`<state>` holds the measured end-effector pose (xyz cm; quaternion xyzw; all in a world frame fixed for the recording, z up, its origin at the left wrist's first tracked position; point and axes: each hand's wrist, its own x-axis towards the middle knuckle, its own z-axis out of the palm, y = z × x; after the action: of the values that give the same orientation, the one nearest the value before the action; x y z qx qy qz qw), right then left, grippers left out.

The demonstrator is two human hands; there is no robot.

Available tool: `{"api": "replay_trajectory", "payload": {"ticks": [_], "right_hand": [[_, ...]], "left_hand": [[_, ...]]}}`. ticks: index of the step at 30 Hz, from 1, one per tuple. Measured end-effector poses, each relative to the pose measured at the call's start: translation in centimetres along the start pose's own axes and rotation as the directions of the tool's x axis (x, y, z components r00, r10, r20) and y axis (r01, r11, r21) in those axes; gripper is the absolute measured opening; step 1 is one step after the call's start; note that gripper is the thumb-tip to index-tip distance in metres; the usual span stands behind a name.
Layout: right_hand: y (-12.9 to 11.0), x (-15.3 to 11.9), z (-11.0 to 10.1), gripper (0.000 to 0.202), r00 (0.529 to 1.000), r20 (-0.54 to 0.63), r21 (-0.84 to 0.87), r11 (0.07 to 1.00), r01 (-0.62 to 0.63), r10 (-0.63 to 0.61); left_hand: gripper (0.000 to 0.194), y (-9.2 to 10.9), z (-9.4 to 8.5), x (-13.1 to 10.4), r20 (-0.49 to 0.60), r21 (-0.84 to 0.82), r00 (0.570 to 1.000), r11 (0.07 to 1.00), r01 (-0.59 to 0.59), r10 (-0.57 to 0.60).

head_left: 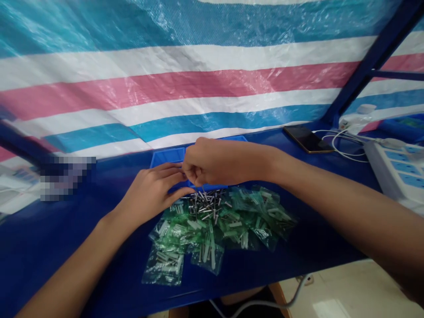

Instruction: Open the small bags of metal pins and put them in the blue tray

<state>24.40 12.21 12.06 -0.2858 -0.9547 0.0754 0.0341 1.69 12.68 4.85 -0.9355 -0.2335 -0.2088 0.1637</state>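
A pile of loose metal screws [207,205] lies in front of a blue plastic tray [167,155]. My right hand [212,161] is over the tray with its fingers pinched together; thin metal pieces, apparently screws, show just under the fingertips. My left hand [159,185] reaches to the tray's left part, palm down with fingers stretched out, the thumb beside the screw pile. Its fingertips are partly hidden by the right hand. Around the loose screws are several clear and greenish plastic bags [165,265] with screws and pale plugs inside.
A phone [308,139] lies at the back right, near white cables [347,150] and a power strip [397,165]. Blue metal posts [354,84] stand at both sides. A striped plastic sheet [198,84] hangs behind the blue table [115,265].
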Motion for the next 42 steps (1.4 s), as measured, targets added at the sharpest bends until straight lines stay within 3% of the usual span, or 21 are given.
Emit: {"api": "replay_trajectory", "payload": {"ticks": [5, 10, 15, 20, 23, 25, 30, 32, 35, 37, 39, 42], "right_hand": [[-0.1, -0.5, -1.0, 0.028, 1.0, 0.03, 0.027, 1.0, -0.008, 0.007], [0.2, 0.3, -0.2, 0.029, 0.989, 0.042, -0.025, 0.99, -0.141, 0.142], [1.3, 1.6, 1.1, 0.028, 0.967, 0.185, 0.139, 0.969, -0.204, 0.177], [2.4, 1.9, 1.0, 0.04, 0.946, 0.271, 0.315, 0.912, -0.262, 0.178], [3.5, 1.6, 0.4, 0.038, 0.951, 0.215, 0.288, 0.917, -0.278, 0.221], [4.7, 1.3, 0.0, 0.034, 0.953, 0.101, 0.214, 0.929, -0.301, 0.286], [8.1, 1.0, 0.2, 0.039, 0.899, -0.161, 0.07, 0.913, -0.401, 0.407], [8.3, 1.5, 0.9, 0.039, 0.916, -0.16, 0.061, 0.93, -0.363, 0.368], [7.2, 2.7, 2.2, 0.032, 0.958, -0.065, 0.071, 0.959, -0.274, 0.278], [6.2, 3.2, 2.5, 0.045, 0.97, -0.017, 0.092, 0.967, -0.238, 0.24], [5.4, 3.0, 2.0, 0.058, 0.98, -0.001, 0.123, 0.973, -0.197, 0.198], [4.9, 1.2, 0.4, 0.05, 0.987, -0.064, 0.144, 0.98, -0.137, 0.147]], "left_hand": [[0.055, 0.0, 0.2, -0.2, 0.017, 0.003, 1.0, 1.0, 0.011, -0.011], [0.055, -0.1, 0.2, -0.3, -0.02, 0.016, 1.0, 1.0, 0.0, 0.0], [0.052, -0.1, 0.0, -0.1, -0.023, 0.018, 1.0, 1.0, -0.003, 0.004], [0.049, 0.0, -0.1, 0.1, -0.04, 0.02, 0.999, 1.0, -0.016, 0.017], [0.046, 0.2, -0.1, 0.1, -0.052, 0.045, 0.998, 0.998, -0.032, 0.034], [0.044, 0.4, -0.1, 0.1, -0.057, 0.049, 0.998, 0.999, -0.024, 0.027], [0.042, 0.8, 0.0, 0.2, -0.079, 0.064, 0.997, 0.998, 0.006, 0.0], [0.043, 0.9, -0.1, 0.2, -0.074, 0.082, 0.997, 0.997, -0.013, 0.019], [0.044, 0.8, -0.1, 0.1, -0.046, 0.104, 0.998, 0.994, -0.04, 0.045], [0.045, 0.7, -0.1, -0.1, -0.032, 0.077, 0.999, 0.997, -0.026, 0.028], [0.044, 0.5, 0.1, -0.3, -0.027, 0.032, 1.0, 0.999, 0.003, -0.002], [0.042, 0.1, 0.4, -0.7, -0.031, -0.007, 0.999, 1.0, 0.024, -0.024]]}}
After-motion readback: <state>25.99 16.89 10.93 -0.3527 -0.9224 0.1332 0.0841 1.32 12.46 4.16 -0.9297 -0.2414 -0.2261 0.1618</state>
